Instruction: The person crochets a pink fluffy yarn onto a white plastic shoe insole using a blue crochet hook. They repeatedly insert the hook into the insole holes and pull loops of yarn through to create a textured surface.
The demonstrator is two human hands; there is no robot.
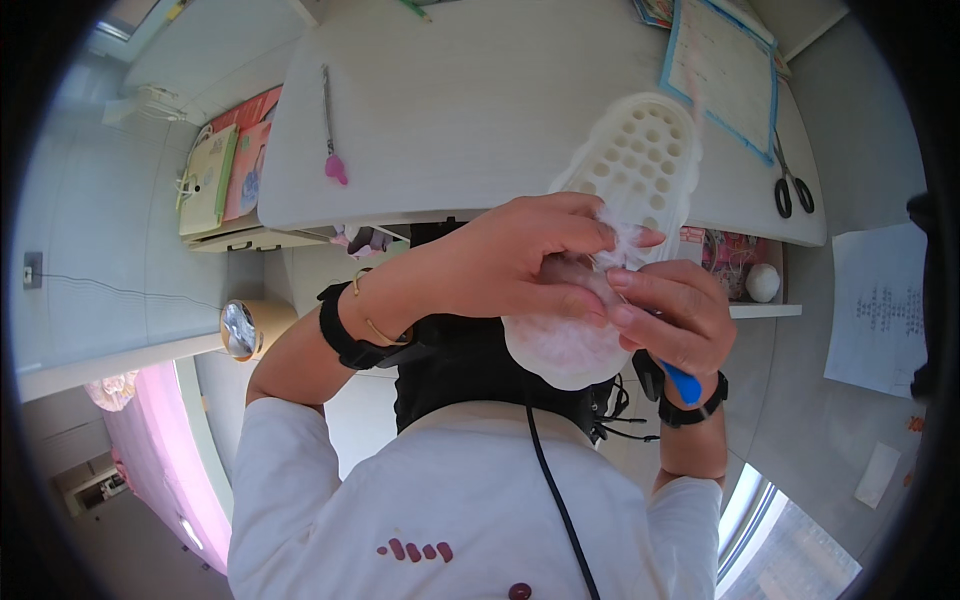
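Observation:
A white slipper sole (pixel 643 161) with scalloped edges and rows of round holes leans over the desk's front edge. Pale pink fluffy yarn (pixel 566 343) covers its near end. My left hand (pixel 517 259) grips the sole's middle, with a tuft of fluffy fibre (pixel 621 234) by its fingers. Close against it, my right hand (pixel 671 319) holds a slim tool with a blue handle (pixel 682 384), apparently a crochet hook. The tool's tip is hidden between fingers and fluff. A faint pink strand (pixel 696 82) runs up from the sole.
On the white desk (pixel 450 112) lie a pink-ended strap (pixel 335 166), black-handled scissors (pixel 793 191) and a blue-edged sheet (pixel 724 75). A white yarn ball (pixel 763 283) sits on the open shelf below at right. A round bin (pixel 259 328) stands at left. A black cable (pixel 551 480) hangs down my shirt.

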